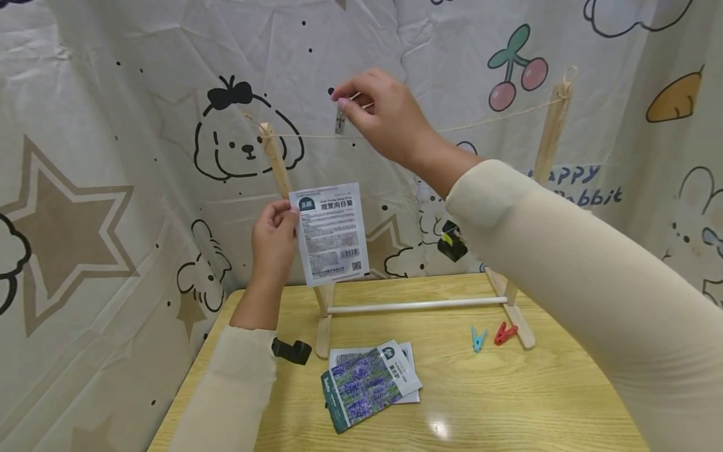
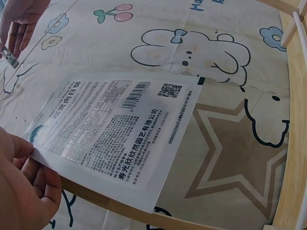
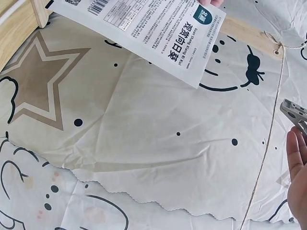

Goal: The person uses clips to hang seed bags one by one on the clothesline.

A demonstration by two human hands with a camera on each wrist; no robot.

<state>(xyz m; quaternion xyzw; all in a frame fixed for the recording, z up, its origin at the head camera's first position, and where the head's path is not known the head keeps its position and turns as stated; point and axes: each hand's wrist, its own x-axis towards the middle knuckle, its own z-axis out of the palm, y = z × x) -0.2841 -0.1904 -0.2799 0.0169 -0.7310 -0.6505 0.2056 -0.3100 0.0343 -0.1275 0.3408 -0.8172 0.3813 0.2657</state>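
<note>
My left hand (image 1: pixel 273 235) pinches a white seed packet (image 1: pixel 332 235) by its left edge, with the printed text side facing me. The packet hangs upright below the string (image 1: pixel 497 119) and apart from it. My right hand (image 1: pixel 384 116) is raised at the string and pinches a grey clothespin (image 1: pixel 340 119) between thumb and fingers, its tip pointing down. In the right wrist view the clothespin (image 3: pixel 293 112) stands to one side of the string (image 3: pixel 268 148). The left wrist view shows the packet (image 2: pixel 110 139) gripped at one corner by thumb and fingers.
A wooden frame, with a left post (image 1: pixel 275 160), right post (image 1: pixel 550 135) and white crossbar (image 1: pixel 418 306), stands on the table (image 1: pixel 480 402). A purple-flower seed packet (image 1: pixel 367 386) lies on another packet. A blue clothespin (image 1: pixel 478 339) and red clothespin (image 1: pixel 505 333) lie at right.
</note>
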